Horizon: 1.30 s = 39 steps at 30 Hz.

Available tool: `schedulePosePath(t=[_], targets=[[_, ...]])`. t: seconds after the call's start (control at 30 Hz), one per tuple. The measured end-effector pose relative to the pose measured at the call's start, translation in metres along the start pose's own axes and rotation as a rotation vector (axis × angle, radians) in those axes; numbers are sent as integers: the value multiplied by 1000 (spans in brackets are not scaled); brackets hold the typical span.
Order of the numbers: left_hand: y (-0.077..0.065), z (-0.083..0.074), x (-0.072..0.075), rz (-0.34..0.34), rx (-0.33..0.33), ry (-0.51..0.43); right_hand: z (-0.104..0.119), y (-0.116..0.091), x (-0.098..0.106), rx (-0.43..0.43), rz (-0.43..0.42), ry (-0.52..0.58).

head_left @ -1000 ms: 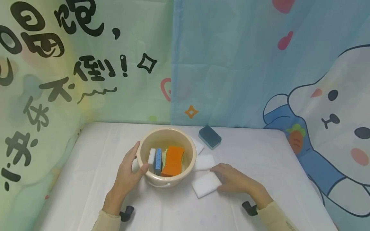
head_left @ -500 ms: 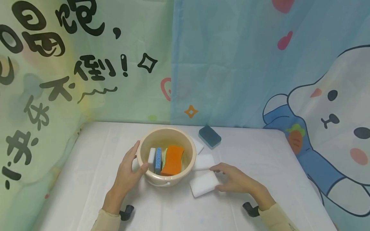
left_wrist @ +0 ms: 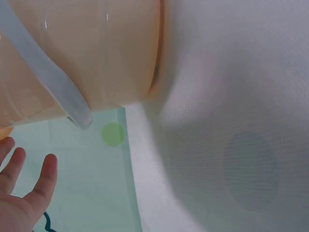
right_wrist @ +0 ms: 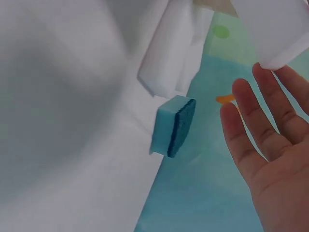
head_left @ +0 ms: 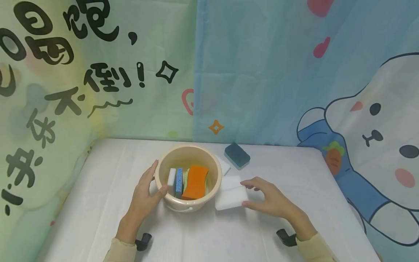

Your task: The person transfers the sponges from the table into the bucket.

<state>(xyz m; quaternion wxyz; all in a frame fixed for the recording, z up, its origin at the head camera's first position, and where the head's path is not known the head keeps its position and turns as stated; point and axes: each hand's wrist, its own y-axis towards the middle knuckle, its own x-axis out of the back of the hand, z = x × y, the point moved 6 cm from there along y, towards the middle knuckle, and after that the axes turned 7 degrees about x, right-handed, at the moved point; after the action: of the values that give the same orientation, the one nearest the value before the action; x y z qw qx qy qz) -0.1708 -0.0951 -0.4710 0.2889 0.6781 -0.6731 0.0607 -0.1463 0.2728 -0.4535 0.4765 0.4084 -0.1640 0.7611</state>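
Observation:
A cream bucket stands mid-table, holding an orange wavy sponge, a blue sponge and a white sponge on edge. My left hand holds its left side, thumb over the rim and fingers along the outside; in the left wrist view several fingers extend beside the wall. Between thumb and fingertips my right hand pinches a white melamine sponge just right of the bucket. In the right wrist view that held sponge is raised off the table. Its lower grip is partly hidden.
Behind the held sponge lie more white sponges, partly covered by the bucket. A dark teal scouring sponge rests near the back edge of the white-covered table. Printed fabric curtains hang behind and at the left.
My right hand has lifted the nearest white sponge off the table and shifted it slightly back, so it now overlaps the one behind. The left hand and bucket have stayed put.

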Motion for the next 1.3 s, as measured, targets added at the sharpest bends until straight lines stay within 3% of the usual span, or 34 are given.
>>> schedulePosePath(t=[0.67,0.93,1.3], targets=[[0,-2,1,-4,-8,-19,14,10,25,107,-116,-55],[0,-2,1,-4,-6,-18,27,19,55,163,-194,-126],[0,-2,1,5,5,-15,45,36,92,167,-262,-250]])
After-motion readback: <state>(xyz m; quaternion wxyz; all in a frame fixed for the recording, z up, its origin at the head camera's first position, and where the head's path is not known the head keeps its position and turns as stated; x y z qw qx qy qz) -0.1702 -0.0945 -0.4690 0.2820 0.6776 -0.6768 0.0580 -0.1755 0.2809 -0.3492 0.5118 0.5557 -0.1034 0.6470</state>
